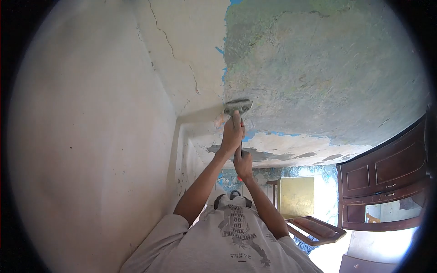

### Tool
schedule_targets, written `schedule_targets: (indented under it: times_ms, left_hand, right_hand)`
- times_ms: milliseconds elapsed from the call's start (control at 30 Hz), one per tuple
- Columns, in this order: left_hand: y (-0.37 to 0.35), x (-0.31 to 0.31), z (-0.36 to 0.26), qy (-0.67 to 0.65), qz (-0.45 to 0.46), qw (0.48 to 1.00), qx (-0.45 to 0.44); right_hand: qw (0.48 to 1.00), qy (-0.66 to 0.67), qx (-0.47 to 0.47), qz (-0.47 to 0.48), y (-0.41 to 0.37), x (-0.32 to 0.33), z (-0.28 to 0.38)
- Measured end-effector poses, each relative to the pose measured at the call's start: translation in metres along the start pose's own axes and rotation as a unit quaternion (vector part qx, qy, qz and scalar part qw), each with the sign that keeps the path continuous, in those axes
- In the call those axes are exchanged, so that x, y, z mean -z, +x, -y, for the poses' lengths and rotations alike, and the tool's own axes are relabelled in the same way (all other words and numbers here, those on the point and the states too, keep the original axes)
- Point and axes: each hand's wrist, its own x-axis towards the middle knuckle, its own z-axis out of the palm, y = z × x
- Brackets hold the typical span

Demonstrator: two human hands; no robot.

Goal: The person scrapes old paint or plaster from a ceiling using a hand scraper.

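Observation:
Both of my hands are on a long-handled scraper point(238, 106), whose wide metal blade lies against the wall point(291, 82). My left hand point(233, 134) is closed round the upper handle close to the blade, with the thumb stretched up along it. Lower down, my right hand point(243, 164) grips the handle's end. The blade is at the border between a cream painted strip point(191, 54) on the left and a rough grey-green bare surface on the right. Thin blue paint edges show along that border.
A wooden chair point(296, 198) with a yellowish back stands at the lower right. Beyond it is a dark brown wooden cabinet point(384, 175). A plain pale wall point(91, 136) fills the left side. Cracks run through the cream paint.

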Motion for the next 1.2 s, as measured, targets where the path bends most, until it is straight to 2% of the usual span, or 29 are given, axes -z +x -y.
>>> schedule_targets:
  times_ms: [100,267,400,533,633,733,767,933,967,1133,1200]
  left_hand:
    - [0.001,0.000,-0.005,-0.050,0.012,0.999,0.012]
    - [0.000,-0.001,0.026,-0.035,-0.018,0.999,0.015]
    - [-0.002,-0.002,-0.001,-0.043,-0.008,0.999,0.005]
    - [-0.003,-0.005,0.012,-0.051,-0.014,0.999,0.005]
    - [-0.006,-0.005,0.017,-0.039,-0.022,0.999,0.004]
    - [-0.001,0.000,-0.007,0.006,0.005,1.000,-0.008]
    - [-0.003,-0.003,-0.017,-0.024,-0.007,1.000,-0.002]
    - [-0.004,0.001,0.015,-0.013,-0.008,1.000,0.009]
    - [-0.003,0.001,0.021,-0.004,-0.014,1.000,0.011]
    - [-0.004,-0.006,-0.038,-0.024,-0.010,1.000,0.013]
    - [-0.002,-0.005,-0.038,-0.032,-0.002,0.999,0.001]
  right_hand:
    - [0.999,0.024,-0.028,0.013,-0.002,0.010,0.014]
    - [0.999,0.039,-0.034,0.013,-0.008,0.004,-0.003]
    - [0.999,0.034,-0.033,0.025,-0.005,0.011,0.018]
    - [0.999,0.032,-0.013,0.016,-0.007,0.014,0.012]
    - [0.999,0.021,-0.043,0.016,-0.010,0.010,0.008]
    - [0.999,0.030,-0.030,0.014,-0.004,0.012,0.024]
    - [0.999,0.021,-0.024,0.018,-0.004,0.011,0.021]
    - [0.996,-0.040,0.075,0.022,-0.009,0.000,-0.014]
    - [0.996,-0.044,0.072,0.029,-0.008,-0.001,-0.017]
    - [0.995,-0.052,0.082,0.034,0.007,0.006,0.016]
    - [0.999,0.039,0.037,0.007,0.001,0.015,0.034]
